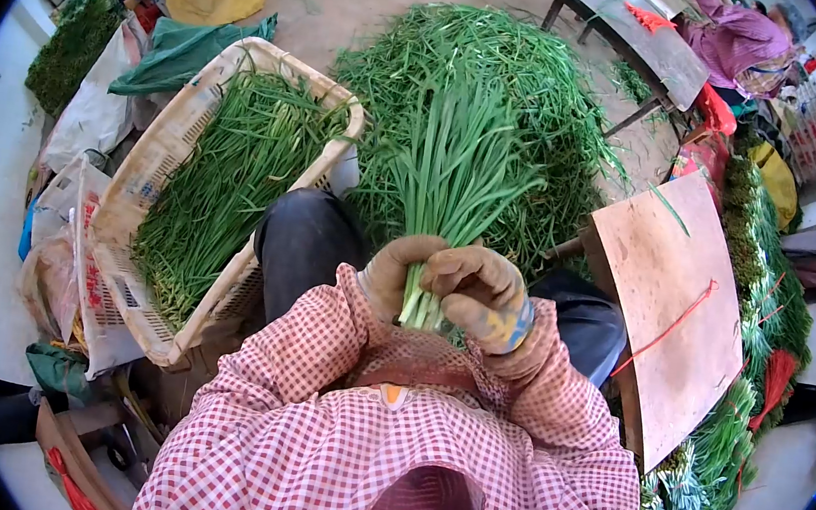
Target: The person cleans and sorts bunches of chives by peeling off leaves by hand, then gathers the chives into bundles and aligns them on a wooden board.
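A bunch of long green stalks [453, 165] stands upright in front of my chest, its pale cut ends pointing toward me. My left hand [394, 272], in a worn tan glove, is wrapped round the lower part of the bunch. On the right side of the stalks is my right hand [484, 294], in a stained glove with blue and yellow marks, its fingers curled in against the bunch near the pale ends. Whether those fingers pinch a stalk is too small to tell. Behind the bunch lies a large heap of loose green stalks [545, 110].
A plastic basket [111, 211] of green stalks leans by my left knee. At my right is a wooden board [671, 285] with a red string [666, 330] on it; tied bundles [703, 490] lie beyond. People sit at the back left and, near a table [652, 56], back right.
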Demonstrator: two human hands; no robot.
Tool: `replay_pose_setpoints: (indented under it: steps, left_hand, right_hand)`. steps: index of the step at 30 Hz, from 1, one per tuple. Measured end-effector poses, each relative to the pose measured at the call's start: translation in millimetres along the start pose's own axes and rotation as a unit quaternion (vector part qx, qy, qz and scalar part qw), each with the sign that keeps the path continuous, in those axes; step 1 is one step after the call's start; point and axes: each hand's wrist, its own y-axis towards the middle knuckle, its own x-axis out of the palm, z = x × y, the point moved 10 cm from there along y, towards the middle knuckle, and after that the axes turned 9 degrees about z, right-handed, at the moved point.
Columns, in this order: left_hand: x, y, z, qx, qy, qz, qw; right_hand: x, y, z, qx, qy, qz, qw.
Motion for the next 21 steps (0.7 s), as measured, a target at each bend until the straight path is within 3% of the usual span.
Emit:
replay_pose_setpoints:
  steps: [2,3,4,6,8,10,12,13,14,16,17,18,20,21]
  left_hand:
    - [-2,-1,-2,0.002,0.026,-0.023,0.999]
    - [5,0,7,0.075,0.066,0.035,0.994]
    - [-21,7,19,0.081,0.128,0.038,0.988]
    - [4,4,24,0.146,0.214,0.065,0.964]
    - [21,14,19,0.146,0.280,0.044,0.948]
    - [35,32,8,0.135,0.349,0.018,0.927]
    - [56,60,0,0.194,0.454,-0.054,0.868]
    - [63,78,1,0.296,0.511,-0.097,0.801]
    - [73,89,-4,0.324,0.556,-0.106,0.758]
    - [106,106,-10,0.434,0.694,-0.049,0.572]
    - [116,127,-15,0.431,0.698,-0.073,0.568]
    - [116,162,-28,0.368,0.746,-0.091,0.547]
    - [143,205,-55,0.306,0.791,-0.126,0.514]
    - [149,225,-72,0.153,0.620,-0.128,0.759]
  right_hand:
    - [-10,-3,-6,0.005,0.038,0.019,0.999]
    - [-27,-5,-14,-0.020,-0.029,0.031,0.999]
    - [-47,-10,-22,-0.025,-0.077,0.078,0.994]
    - [-92,-26,-42,-0.005,-0.151,0.203,0.967]
    - [-122,-40,-36,0.020,-0.225,0.222,0.949]
    - [-119,-53,0,0.199,-0.114,0.144,0.962]
    - [-194,-41,36,0.143,-0.162,0.185,0.959]
    - [-230,-35,52,0.116,-0.188,0.206,0.953]
    - [-235,-24,21,0.053,-0.203,0.224,0.952]
    - [-219,-14,-53,-0.099,-0.177,0.255,0.945]
    - [-204,-18,-92,-0.186,-0.140,0.260,0.937]
    - [-188,-31,-134,-0.293,-0.043,0.253,0.921]
    - [-208,-41,-170,-0.308,-0.066,0.294,0.902]
    - [-219,-48,-186,-0.317,-0.075,0.309,0.894]
